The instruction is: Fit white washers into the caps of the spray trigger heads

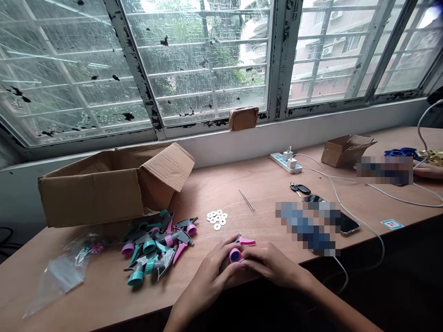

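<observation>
Near the table's front edge, my left hand (215, 263) is closed around a trigger spray head (236, 255). Its pink collar faces me with the opening showing, and a pink lever sticks out at the top. My right hand (272, 263) grips the same spray head from the right, fingertips at the collar. Most of the spray head's body is hidden by the fingers. Beyond my hands lies a cluster of flat white washers (217, 219). To the left is a heap of grey spray heads (152, 244) with pink or teal collars and levers. Metal tweezers (247, 201) rest behind the washers.
An open cardboard box (93, 198) stands at the back left. A clear plastic bag (64, 274) with small parts lies before it. At right are a phone (349, 224), keys (299, 188), a power strip (285, 163), white cables and a small carton (341, 151).
</observation>
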A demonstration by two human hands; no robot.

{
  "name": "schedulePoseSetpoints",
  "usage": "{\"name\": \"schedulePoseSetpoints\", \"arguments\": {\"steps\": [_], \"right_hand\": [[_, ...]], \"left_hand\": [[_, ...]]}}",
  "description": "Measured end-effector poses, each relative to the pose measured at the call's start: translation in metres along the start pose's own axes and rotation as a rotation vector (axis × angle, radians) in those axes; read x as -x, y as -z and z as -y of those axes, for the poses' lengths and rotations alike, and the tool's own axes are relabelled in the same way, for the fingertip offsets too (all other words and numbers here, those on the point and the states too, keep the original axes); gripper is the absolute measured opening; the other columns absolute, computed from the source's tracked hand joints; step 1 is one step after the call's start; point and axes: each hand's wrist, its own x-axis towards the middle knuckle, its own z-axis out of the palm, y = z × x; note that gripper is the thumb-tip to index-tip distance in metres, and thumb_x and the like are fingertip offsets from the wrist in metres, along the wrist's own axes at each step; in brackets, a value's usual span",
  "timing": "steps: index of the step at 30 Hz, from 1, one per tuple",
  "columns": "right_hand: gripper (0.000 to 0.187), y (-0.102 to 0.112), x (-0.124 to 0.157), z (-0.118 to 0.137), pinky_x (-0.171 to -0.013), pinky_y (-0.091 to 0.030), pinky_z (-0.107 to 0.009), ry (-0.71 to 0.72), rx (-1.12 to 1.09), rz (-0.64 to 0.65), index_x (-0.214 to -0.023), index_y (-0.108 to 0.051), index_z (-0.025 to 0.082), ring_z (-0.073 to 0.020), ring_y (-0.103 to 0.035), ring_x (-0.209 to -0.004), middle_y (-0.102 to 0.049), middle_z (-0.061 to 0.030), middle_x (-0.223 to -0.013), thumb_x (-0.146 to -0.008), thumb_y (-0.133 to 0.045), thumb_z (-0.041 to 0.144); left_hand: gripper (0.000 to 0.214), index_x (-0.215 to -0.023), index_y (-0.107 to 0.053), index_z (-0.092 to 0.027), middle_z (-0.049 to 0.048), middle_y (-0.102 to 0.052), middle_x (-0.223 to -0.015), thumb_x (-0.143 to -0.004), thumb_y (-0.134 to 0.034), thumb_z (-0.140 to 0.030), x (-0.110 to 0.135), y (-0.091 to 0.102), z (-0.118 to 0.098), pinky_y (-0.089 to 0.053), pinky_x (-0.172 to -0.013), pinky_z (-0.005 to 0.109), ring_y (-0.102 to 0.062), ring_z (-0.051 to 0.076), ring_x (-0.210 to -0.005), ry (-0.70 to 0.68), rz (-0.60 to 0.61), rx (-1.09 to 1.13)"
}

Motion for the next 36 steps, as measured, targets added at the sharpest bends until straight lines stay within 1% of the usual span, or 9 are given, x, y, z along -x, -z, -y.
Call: {"name": "schedulePoseSetpoints", "arguments": {"steps": [4, 8, 10, 12, 14, 21, 25, 30, 36], "right_hand": [[0.027, -0.0002, 0.0012, 0.0000, -0.069, -0.046, -0.025, -0.026, -0.004, -0.016, -0.092, -0.072, 0.020, -0.0164, -0.067, -0.077, -0.075, -0.0025, -0.091, -0.104, -0.056, 0.039], [0.034, -0.0018, 0.0022, -0.0023, -0.066, -0.042, -0.025, -0.036, -0.016, -0.027, -0.084, -0.070, 0.018, -0.0159, -0.064, -0.074, -0.073, -0.0033, -0.085, -0.103, -0.058, 0.043], [0.034, -0.0019, 0.0023, -0.0027, -0.066, -0.041, -0.025, -0.033, -0.016, -0.025, -0.085, -0.071, 0.018, -0.0155, -0.063, -0.073, -0.073, -0.0028, -0.084, -0.103, -0.058, 0.043], [0.033, -0.0016, 0.0020, -0.0026, -0.065, -0.040, -0.025, -0.035, -0.017, -0.021, -0.085, -0.072, 0.019, -0.0148, -0.062, -0.070, -0.072, -0.0018, -0.081, -0.102, -0.058, 0.044], [0.034, -0.0017, 0.0016, -0.0028, -0.065, -0.040, -0.025, -0.043, -0.019, -0.020, -0.085, -0.072, 0.019, -0.0147, -0.062, -0.070, -0.072, -0.0016, -0.081, -0.102, -0.058, 0.044], [0.033, -0.0054, 0.0028, -0.0064, -0.067, -0.040, -0.025, -0.029, -0.007, -0.045, -0.089, -0.074, 0.019, -0.0159, -0.064, -0.074, -0.074, -0.0023, -0.083, -0.103, -0.057, 0.044], [0.032, -0.0055, 0.0031, -0.0072, -0.067, -0.040, -0.025, -0.024, -0.005, -0.052, -0.088, -0.074, 0.020, -0.0155, -0.065, -0.073, -0.074, -0.0019, -0.082, -0.103, -0.058, 0.043], [0.030, -0.0060, 0.0029, -0.0084, -0.066, -0.040, -0.025, -0.011, -0.003, -0.072, -0.086, -0.074, 0.020, -0.0147, -0.063, -0.071, -0.074, -0.0012, -0.080, -0.102, -0.060, 0.041], [0.028, -0.0063, 0.0035, -0.0077, -0.067, -0.040, -0.025, -0.017, 0.001, -0.066, -0.087, -0.073, 0.020, -0.0150, -0.065, -0.072, -0.074, -0.0015, -0.081, -0.102, -0.060, 0.040]], "left_hand": [[0.043, -0.149, -0.051, -0.037, -0.0003, -0.043, -0.163, -0.106, -0.049, -0.041, 0.0027, 0.0011, -0.0005, -0.036, -0.124, 0.042, -0.043, 0.024, -0.149, -0.020, 0.059, -0.051], [0.042, -0.149, -0.052, -0.036, 0.0014, -0.041, -0.164, -0.107, -0.045, -0.043, 0.0024, 0.0031, 0.0007, -0.036, -0.124, 0.043, -0.043, 0.026, -0.149, -0.027, 0.100, -0.092], [0.048, -0.151, -0.048, -0.036, 0.0023, -0.038, -0.166, -0.104, -0.052, -0.046, 0.0030, 0.0041, 0.0016, -0.034, -0.124, 0.044, -0.040, 0.027, -0.150, -0.038, 0.127, -0.112], [0.061, -0.154, -0.044, -0.036, 0.0037, -0.034, -0.168, -0.098, -0.063, -0.049, 0.0038, 0.0051, 0.0016, -0.034, -0.124, 0.046, -0.038, 0.029, -0.151, -0.047, 0.156, -0.136], [0.069, -0.155, -0.042, -0.036, 0.0049, -0.033, -0.168, -0.093, -0.070, -0.049, 0.0044, 0.0058, 0.0005, -0.035, -0.124, 0.047, -0.038, 0.030, -0.151, -0.048, 0.169, -0.154], [0.059, -0.154, -0.043, -0.038, 0.0030, -0.037, -0.166, -0.099, -0.064, -0.036, 0.0038, 0.0048, -0.0028, -0.038, -0.122, 0.044, -0.042, 0.027, -0.149, -0.041, 0.146, -0.183], [0.061, -0.154, -0.043, -0.038, 0.0030, -0.037, -0.166, -0.098, -0.066, -0.033, 0.0047, 0.0036, -0.0035, -0.038, -0.122, 0.044, -0.042, 0.026, -0.149, -0.050, 0.138, -0.203], [0.057, -0.152, -0.045, -0.038, 0.0027, -0.039, -0.165, -0.099, -0.064, -0.029, 0.0046, 0.0022, -0.0035, -0.039, -0.122, 0.044, -0.044, 0.025, -0.148, -0.047, 0.125, -0.198], [0.055, -0.151, -0.046, -0.038, 0.0028, -0.041, -0.164, -0.099, -0.063, -0.028, 0.0034, 0.0007, -0.0025, -0.040, -0.121, 0.044, -0.045, 0.026, -0.147, -0.049, 0.111, -0.195]]}}
